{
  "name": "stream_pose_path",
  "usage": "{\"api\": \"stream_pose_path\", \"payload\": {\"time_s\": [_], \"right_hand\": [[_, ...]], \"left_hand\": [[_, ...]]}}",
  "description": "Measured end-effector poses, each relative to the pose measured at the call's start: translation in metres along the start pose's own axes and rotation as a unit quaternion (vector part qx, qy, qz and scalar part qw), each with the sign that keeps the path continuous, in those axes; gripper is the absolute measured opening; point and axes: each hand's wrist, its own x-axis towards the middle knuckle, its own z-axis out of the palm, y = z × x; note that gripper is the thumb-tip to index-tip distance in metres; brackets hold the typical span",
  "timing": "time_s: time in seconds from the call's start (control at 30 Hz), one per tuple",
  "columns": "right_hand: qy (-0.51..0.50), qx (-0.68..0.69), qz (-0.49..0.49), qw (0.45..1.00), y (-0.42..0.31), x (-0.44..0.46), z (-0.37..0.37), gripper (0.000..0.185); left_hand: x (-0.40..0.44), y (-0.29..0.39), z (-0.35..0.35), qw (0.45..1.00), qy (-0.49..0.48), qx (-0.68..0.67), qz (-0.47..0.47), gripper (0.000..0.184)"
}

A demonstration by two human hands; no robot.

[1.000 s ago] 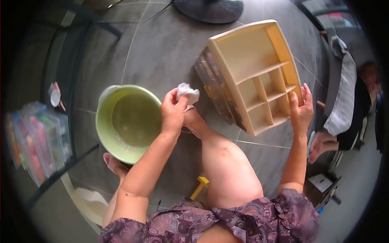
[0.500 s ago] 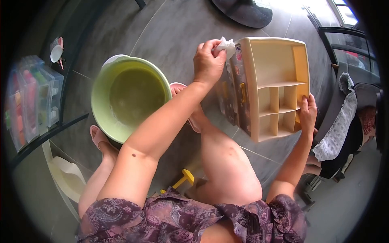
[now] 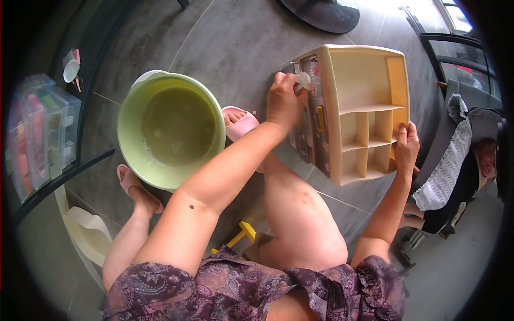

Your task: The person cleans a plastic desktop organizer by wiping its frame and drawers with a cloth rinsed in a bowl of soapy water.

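Observation:
A cream compartment organizer [image 3: 333, 117] stands on the floor in front of me, its shelved top turned toward me and clear patterned drawer fronts [image 3: 318, 120] on its left side. My left hand [image 3: 284, 104] is closed on a crumpled white cloth [image 3: 303, 81] against the drawer side. On the organizer's right edge my right hand [image 3: 407, 145] keeps its grip, the thumb over the rim and the other fingers partly hidden behind. Left of these stands a light green tub [image 3: 128, 136] holding cloudy water [image 3: 179, 125].
Clear drawers [image 3: 45, 128] with colourful contents stand far left, by a dark metal frame [image 3: 96, 158]. A yellow plastic piece [image 3: 246, 231] lies between my legs. A round black base [image 3: 326, 13] is at the top. Right is a chair [image 3: 460, 134] with a light cloth.
My left hand has moved down and slightly right with the white cloth, from the organizer's upper corner onto its drawer side. The right hand stays in place.

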Motion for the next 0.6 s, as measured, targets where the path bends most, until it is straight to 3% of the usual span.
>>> {"api": "stream_pose_path", "payload": {"time_s": [0.17, 0.33, 0.43, 0.47, 0.5, 0.57, 0.6], "right_hand": [[-0.004, -0.024, 0.025, 0.999, -0.005, -0.001, -0.001, 0.019], [0.006, -0.045, 0.017, 0.999, -0.008, -0.001, -0.001, 0.020], [0.012, -0.027, 0.019, 0.999, -0.007, -0.002, 0.000, 0.020], [0.015, -0.026, 0.014, 0.999, -0.007, -0.001, 0.001, 0.020], [0.017, -0.026, 0.010, 0.999, -0.007, -0.001, 0.001, 0.020], [0.018, -0.023, 0.015, 0.999, -0.007, -0.002, 0.001, 0.021], [0.017, -0.018, 0.021, 0.999, -0.007, -0.002, 0.002, 0.021]], "left_hand": [[-0.035, 0.003, 0.003, 0.999, -0.031, 0.006, 0.020, 0.020], [-0.080, 0.002, -0.006, 0.990, -0.137, -0.011, 0.035, 0.021], [-0.074, -0.005, -0.029, 0.941, -0.332, -0.015, 0.069, 0.023], [-0.059, -0.008, -0.036, 0.929, -0.369, 0.026, 0.031, 0.025], [-0.047, -0.013, -0.040, 0.962, -0.266, 0.050, 0.027, 0.024], [-0.009, -0.028, -0.042, 0.984, -0.138, -0.064, -0.089, 0.025], [0.012, -0.033, -0.043, 0.992, -0.101, -0.046, -0.062, 0.026]]}}
